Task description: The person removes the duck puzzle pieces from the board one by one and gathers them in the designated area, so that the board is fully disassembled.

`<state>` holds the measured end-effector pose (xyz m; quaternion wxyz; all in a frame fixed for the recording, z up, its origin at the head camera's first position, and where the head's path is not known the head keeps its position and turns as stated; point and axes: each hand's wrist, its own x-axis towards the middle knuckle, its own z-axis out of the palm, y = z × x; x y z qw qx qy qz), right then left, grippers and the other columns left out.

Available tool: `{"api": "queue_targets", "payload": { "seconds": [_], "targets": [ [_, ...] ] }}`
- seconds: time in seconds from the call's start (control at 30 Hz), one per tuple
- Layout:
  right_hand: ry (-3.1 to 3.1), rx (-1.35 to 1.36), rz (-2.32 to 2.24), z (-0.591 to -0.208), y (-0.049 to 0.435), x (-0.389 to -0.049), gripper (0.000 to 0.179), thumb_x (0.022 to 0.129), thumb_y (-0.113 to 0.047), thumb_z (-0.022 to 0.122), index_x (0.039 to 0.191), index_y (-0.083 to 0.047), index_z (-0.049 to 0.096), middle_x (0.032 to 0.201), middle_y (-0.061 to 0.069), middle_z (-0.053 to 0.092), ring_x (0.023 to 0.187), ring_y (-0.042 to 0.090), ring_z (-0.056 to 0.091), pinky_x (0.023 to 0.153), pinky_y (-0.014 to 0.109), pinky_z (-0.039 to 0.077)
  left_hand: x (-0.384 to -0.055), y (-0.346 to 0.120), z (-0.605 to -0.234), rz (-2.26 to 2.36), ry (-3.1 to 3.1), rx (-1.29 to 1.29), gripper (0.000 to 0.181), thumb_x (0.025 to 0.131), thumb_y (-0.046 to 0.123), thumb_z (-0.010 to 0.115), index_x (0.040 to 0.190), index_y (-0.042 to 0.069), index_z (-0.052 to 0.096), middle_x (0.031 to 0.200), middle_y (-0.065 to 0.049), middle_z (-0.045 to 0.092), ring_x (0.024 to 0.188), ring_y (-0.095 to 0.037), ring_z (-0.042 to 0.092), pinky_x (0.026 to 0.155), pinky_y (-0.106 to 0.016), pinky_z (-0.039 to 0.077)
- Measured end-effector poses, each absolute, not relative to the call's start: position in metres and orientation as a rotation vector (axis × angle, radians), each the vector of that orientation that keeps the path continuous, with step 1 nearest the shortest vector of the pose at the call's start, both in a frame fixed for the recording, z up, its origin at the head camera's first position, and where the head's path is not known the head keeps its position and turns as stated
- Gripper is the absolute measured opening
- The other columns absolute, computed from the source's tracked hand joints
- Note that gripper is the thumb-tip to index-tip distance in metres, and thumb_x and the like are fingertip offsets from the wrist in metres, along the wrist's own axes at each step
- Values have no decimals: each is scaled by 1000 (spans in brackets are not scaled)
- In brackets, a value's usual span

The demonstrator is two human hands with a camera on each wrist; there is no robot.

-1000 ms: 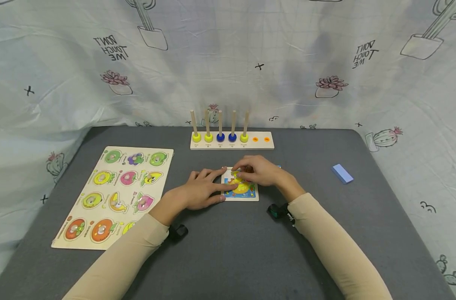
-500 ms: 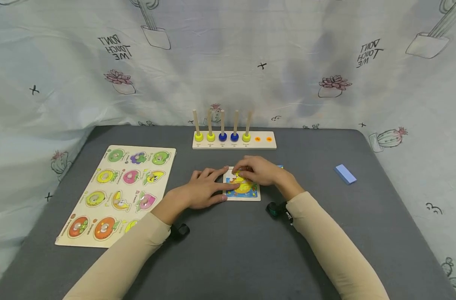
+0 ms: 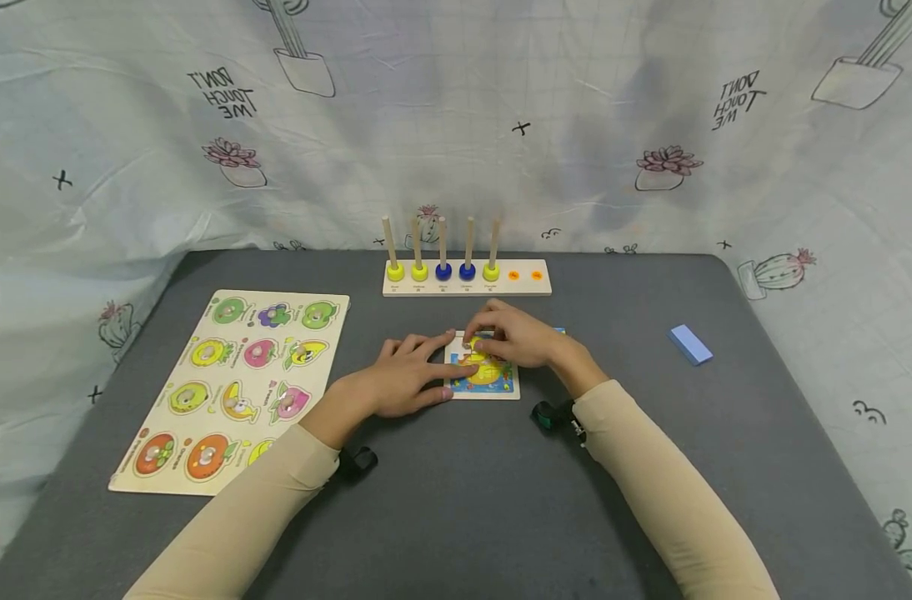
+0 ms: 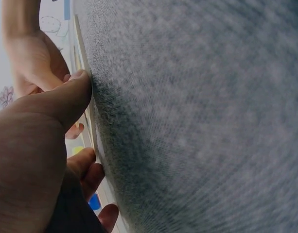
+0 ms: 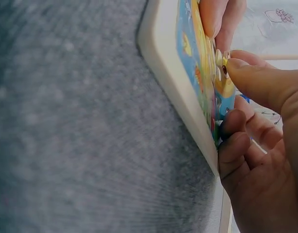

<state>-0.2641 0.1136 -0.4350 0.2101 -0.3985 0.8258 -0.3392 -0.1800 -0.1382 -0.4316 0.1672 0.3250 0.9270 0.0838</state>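
A small jigsaw puzzle board with a cream frame (image 3: pixel 493 397) and a yellow and blue picture lies mid-table. My left hand (image 3: pixel 407 377) rests at its left edge with fingers spread, the index finger reaching straight over the picture. In the left wrist view, the left thumb (image 4: pixel 73 99) lies along the board's edge. My right hand (image 3: pixel 518 335) is over the board's upper part. Between its thumb and index finger it pinches a yellow and blue puzzle piece (image 5: pixel 225 91), which stands tilted up from the picture in the right wrist view. Fingers hide part of the board.
A wooden fruit puzzle board (image 3: pixel 234 433) lies at the left, partly under the left forearm. A peg stand (image 3: pixel 467 288) with yellow and blue rings stands behind the hands. A light blue block (image 3: pixel 691 345) lies at right. Something blue (image 3: pixel 559 331) shows behind the right wrist.
The right hand's knuckles have risen slightly while its fingertips stay on the puzzle piece. The left hand keeps its place on the board. The head view has shifted slightly.
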Motion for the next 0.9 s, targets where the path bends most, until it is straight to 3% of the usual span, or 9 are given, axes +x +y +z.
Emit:
{"api": "queue_targets", "payload": {
  "seconds": [0.27, 0.5, 0.57, 0.9],
  "targets": [
    [2222, -1077, -1044, -436, 116, -265, 20, 105, -10, 59, 124, -11, 65, 113, 8, 65, 63, 17, 58, 66, 34, 51, -180, -139, -430, 248, 2643, 916, 51, 107, 52, 45, 157, 52, 33, 174, -3, 9, 149, -31, 27, 97, -52, 30],
    [2228, -1062, -1088, -439, 118, -265, 20, 105, -10, 60, 123, -10, 68, 80, 10, 64, 58, 17, 54, 61, 32, 47, -180, -139, -430, 241, 2627, 915, 51, 107, 52, 44, 157, 53, 31, 174, -2, 8, 150, -31, 26, 98, -52, 29],
    [2240, -1061, -1102, -438, 118, -265, 21, 104, -10, 60, 124, -10, 69, 78, 9, 64, 59, 17, 54, 61, 32, 46, -180, -139, -430, 246, 2633, 915, 51, 107, 52, 45, 157, 52, 32, 174, -3, 9, 149, -31, 26, 98, -53, 30],
    [2314, -1068, -1108, -431, 122, -261, 25, 104, -12, 61, 127, -9, 70, 115, 3, 70, 83, 21, 65, 76, 38, 51, -180, -139, -436, 260, 2640, 932, 52, 107, 51, 47, 157, 51, 34, 173, -5, 11, 147, -33, 27, 98, -55, 30]
  ]
}}
